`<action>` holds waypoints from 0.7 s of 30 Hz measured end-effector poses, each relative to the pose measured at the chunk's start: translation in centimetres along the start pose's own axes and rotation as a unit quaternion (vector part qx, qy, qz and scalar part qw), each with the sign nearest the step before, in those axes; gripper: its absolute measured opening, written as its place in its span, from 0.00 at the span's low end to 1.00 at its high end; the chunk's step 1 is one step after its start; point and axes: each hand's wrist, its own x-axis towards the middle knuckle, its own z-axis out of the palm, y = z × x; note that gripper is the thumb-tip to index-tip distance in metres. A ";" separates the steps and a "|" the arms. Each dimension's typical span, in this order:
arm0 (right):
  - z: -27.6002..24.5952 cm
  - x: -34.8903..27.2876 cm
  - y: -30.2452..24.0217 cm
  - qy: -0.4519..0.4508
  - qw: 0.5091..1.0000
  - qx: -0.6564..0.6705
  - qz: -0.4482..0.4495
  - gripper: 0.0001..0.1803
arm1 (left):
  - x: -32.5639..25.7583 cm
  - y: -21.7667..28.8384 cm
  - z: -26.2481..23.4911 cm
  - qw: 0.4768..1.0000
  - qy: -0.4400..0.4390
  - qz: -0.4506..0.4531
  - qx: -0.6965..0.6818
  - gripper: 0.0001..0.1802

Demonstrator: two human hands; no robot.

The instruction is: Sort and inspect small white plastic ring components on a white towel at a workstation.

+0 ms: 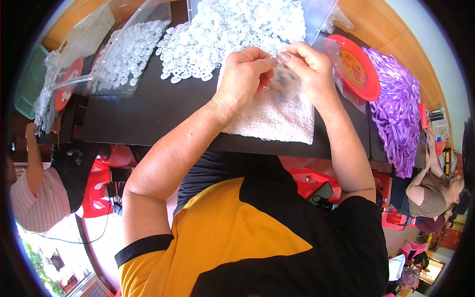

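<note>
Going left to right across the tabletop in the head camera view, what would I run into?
Green basket → clear tray of white plastic pieces → loose heap of white plastic pieces → left hand → right hand, both over a white towel → red plate → purple straps.

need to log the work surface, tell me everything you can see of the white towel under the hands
The white towel is a roughly rectangular piece of looped, terry-like cloth lying flat on the dark tabletop. Its near edge runs close to the table's front edge. Some small dark bits lie on its middle, too blurred to identify. The left hand and right hand are above it, fingertips pinched together, and hide its far part. The heap of small white plastic rings lies just beyond it.
</note>
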 end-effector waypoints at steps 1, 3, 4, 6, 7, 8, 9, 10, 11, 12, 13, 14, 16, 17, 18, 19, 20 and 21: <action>0.0 -0.1 0.0 0.007 0.999 0.033 0.033 0.05 | 0.0 0.0 0.0 1.000 0.001 -0.003 -0.002 0.08; -0.3 -0.1 0.0 0.022 0.998 0.044 0.040 0.06 | -0.1 0.1 0.1 1.000 0.001 -0.006 -0.002 0.08; -0.4 -0.1 0.1 0.035 0.997 0.055 0.046 0.06 | -0.2 0.1 0.1 1.000 0.000 -0.001 -0.011 0.08; -0.4 -0.1 -0.3 0.044 0.993 0.092 0.055 0.07 | -0.2 0.3 0.1 1.000 -0.002 0.006 -0.019 0.08; -0.5 -0.1 -0.6 0.051 0.988 0.130 0.064 0.07 | -0.2 0.3 0.1 1.000 0.001 -0.001 -0.012 0.08; -0.5 -0.1 -0.8 0.052 0.988 0.129 0.064 0.07 | -0.3 0.4 0.1 1.000 0.004 -0.007 -0.005 0.08; -0.5 -0.2 -1.1 0.055 0.987 0.128 0.080 0.08 | -0.2 0.3 0.1 1.000 0.004 -0.007 -0.005 0.08; -0.5 -0.2 -1.2 0.059 0.986 0.127 0.096 0.09 | -0.2 0.1 0.1 1.000 0.005 0.000 -0.006 0.08; -0.6 -0.2 -1.2 0.059 0.986 0.126 0.095 0.09 | -0.1 0.1 0.2 1.000 0.005 0.006 -0.006 0.08; -0.6 -0.2 -1.2 0.055 0.984 0.135 0.102 0.09 | -0.2 0.2 0.2 1.000 0.005 0.007 -0.006 0.08; -0.6 -0.2 -1.2 0.052 0.982 0.143 0.110 0.09 | -0.3 0.3 0.3 1.000 0.003 0.013 0.000 0.08; -0.6 -0.2 -1.3 0.051 0.982 0.143 0.110 0.09 | -0.4 0.3 0.3 1.000 0.002 0.019 0.007 0.08; -0.6 -0.2 -1.6 0.049 0.979 0.158 0.115 0.09 | -0.5 0.4 0.4 1.000 0.003 0.027 0.014 0.08; -0.6 -0.2 -1.7 0.049 0.979 0.158 0.115 0.09 | -0.5 0.4 0.4 0.999 0.004 0.035 0.022 0.08; -0.5 -0.3 -1.7 0.045 0.980 0.157 0.113 0.09 | -0.5 0.3 0.4 0.999 0.004 0.035 0.022 0.08; -0.5 -0.3 -1.7 0.041 0.981 0.155 0.110 0.09 | -0.5 0.1 0.3 0.999 0.004 0.041 0.027 0.09; -0.5 -0.3 -1.7 0.041 0.981 0.155 0.110 0.09 | -0.4 0.0 0.3 0.998 0.004 0.048 0.032 0.09; -0.5 -0.3 -1.7 0.039 0.981 0.157 0.108 0.09 | -0.4 0.0 0.4 0.998 0.004 0.048 0.032 0.09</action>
